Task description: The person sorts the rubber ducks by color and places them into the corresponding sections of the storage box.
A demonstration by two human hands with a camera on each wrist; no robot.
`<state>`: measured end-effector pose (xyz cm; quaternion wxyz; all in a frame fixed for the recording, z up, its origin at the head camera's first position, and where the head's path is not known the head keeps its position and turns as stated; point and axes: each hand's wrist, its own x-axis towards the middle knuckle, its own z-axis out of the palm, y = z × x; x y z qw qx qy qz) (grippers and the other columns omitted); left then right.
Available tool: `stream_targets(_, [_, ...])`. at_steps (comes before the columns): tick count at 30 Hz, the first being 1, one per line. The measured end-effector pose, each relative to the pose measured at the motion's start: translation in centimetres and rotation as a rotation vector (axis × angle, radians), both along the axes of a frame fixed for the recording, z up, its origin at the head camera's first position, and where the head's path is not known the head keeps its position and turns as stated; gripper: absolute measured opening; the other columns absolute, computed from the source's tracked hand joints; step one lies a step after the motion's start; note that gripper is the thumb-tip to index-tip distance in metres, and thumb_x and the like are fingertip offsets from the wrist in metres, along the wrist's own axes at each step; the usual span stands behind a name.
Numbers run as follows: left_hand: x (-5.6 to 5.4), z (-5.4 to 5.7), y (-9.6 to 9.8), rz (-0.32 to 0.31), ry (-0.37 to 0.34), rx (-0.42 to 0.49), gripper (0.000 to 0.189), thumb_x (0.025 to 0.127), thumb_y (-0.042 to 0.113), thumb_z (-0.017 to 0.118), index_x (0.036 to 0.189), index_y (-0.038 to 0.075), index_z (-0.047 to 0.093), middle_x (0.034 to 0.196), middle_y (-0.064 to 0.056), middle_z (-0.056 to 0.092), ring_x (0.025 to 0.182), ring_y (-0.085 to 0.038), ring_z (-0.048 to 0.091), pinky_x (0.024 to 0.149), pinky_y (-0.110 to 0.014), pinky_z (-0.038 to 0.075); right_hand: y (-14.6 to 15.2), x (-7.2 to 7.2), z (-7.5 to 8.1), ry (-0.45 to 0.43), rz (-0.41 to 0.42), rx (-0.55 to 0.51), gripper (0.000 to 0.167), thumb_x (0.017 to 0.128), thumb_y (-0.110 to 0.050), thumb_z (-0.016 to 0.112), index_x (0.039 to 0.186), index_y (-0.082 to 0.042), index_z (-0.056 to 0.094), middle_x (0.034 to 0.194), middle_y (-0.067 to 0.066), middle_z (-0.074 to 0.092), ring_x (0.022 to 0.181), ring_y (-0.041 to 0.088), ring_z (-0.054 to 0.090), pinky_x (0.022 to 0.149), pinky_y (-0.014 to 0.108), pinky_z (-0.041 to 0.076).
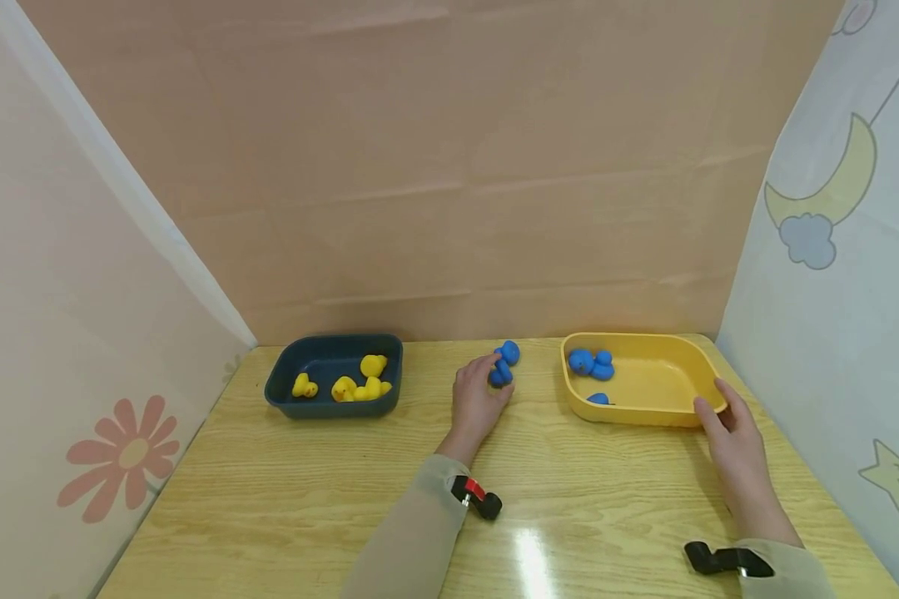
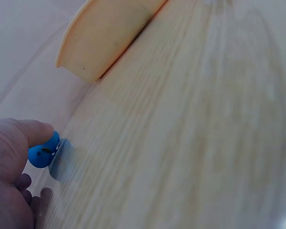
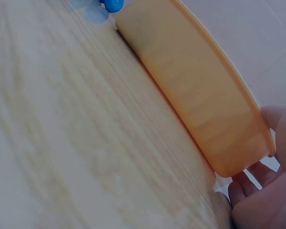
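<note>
My left hand (image 1: 476,401) is at the middle of the table, its thumb and fingers curled around a small blue rubber duck (image 1: 500,373). Another blue duck (image 1: 510,353) sits just behind it. In the left wrist view, the thumb partly covers the blue duck (image 2: 41,156). On the right, my right hand (image 1: 739,449) grips the near right corner of a yellow tray (image 1: 644,414). The right wrist view shows the thumb on the tray's rim and fingers by its outer wall (image 3: 195,90). Several blue ducks (image 1: 602,366) lie in the tray's left part.
A dark blue tray (image 1: 330,409) stands at the back left with several yellow rubber ducks (image 1: 373,365) in it. The wooden table (image 1: 285,499) meets a brown backdrop (image 1: 464,208) behind and has pale printed panels on both sides.
</note>
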<state>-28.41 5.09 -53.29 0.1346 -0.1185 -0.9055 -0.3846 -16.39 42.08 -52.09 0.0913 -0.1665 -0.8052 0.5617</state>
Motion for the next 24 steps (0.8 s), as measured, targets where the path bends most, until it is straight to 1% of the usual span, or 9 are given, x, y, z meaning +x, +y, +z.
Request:
stream_targets(1, [-0.01, -0.01, -0.01, 0.001, 0.002, -0.006, 0.058, 0.097, 0.021, 0.09, 0.15, 0.013, 0.067, 0.152, -0.009, 0.065, 0.142, -0.038, 0.055, 0.119, -0.054, 0.044, -0.01, -0.02, 0.02, -0.002, 0.0, -0.003, 0.081, 0.115, -0.056, 0.046, 0.18, -0.023, 0.008, 0.179, 0.025, 0.015, 0.142, 0.03, 0.031, 0.086, 0.005, 0.036])
stream_targets(3, [0.01, 0.0, -0.02, 0.003, 0.006, -0.017, 0.058, 0.097, 0.02, 0.09, 0.149, 0.013, 0.068, 0.152, -0.01, 0.065, 0.141, -0.038, 0.055, 0.119, -0.054, 0.044, -0.07, -0.03, 0.02, 0.002, -0.004, -0.002, 0.081, 0.115, -0.056, 0.046, 0.18, -0.023, 0.009, 0.177, 0.025, 0.017, 0.14, 0.031, 0.032, 0.086, 0.005, 0.035])
stream_targets(8, [0.07, -0.05, -0.03, 0.002, 0.004, -0.036, 0.059, 0.096, 0.019, 0.09, 0.15, 0.012, 0.067, 0.152, -0.011, 0.065, 0.142, -0.038, 0.055, 0.12, -0.054, 0.044, 0.01, 0.05, -0.09, 0.005, 0.004, 0.006, 0.081, 0.115, -0.056, 0.046, 0.18, -0.025, 0.008, 0.178, 0.027, 0.016, 0.14, 0.032, 0.032, 0.085, 0.005, 0.036])
stream_targets(12, [0.12, -0.05, 0.0, 0.008, 0.005, -0.03, 0.058, 0.096, 0.016, 0.09, 0.149, 0.011, 0.068, 0.151, -0.01, 0.066, 0.141, -0.038, 0.056, 0.119, -0.053, 0.045, 0.03, 0.0, -0.02, 0.004, 0.005, 0.011, 0.082, 0.115, -0.056, 0.045, 0.18, -0.023, 0.008, 0.177, 0.027, 0.016, 0.14, 0.033, 0.032, 0.084, 0.005, 0.035])
stream_targets(19, [0.28, 0.14, 0.09, 0.018, 0.003, -0.026, 0.055, 0.097, 0.013, 0.089, 0.148, 0.011, 0.068, 0.147, -0.011, 0.068, 0.139, -0.037, 0.058, 0.118, -0.052, 0.047, -0.01, 0.01, -0.07, 0.005, 0.0, -0.007, 0.082, 0.115, -0.056, 0.047, 0.18, -0.024, 0.009, 0.179, 0.025, 0.015, 0.144, 0.029, 0.031, 0.088, 0.004, 0.036])
stream_targets(24, [0.39, 0.14, 0.07, 0.02, -0.004, -0.011, 0.055, 0.097, 0.012, 0.088, 0.148, 0.011, 0.068, 0.146, -0.01, 0.068, 0.139, -0.037, 0.057, 0.117, -0.052, 0.047, 0.0, -0.01, -0.31, 0.027, -0.011, 0.003, 0.081, 0.115, -0.054, 0.049, 0.18, -0.022, 0.012, 0.167, 0.024, 0.027, 0.13, 0.026, 0.037, 0.083, 0.007, 0.037])
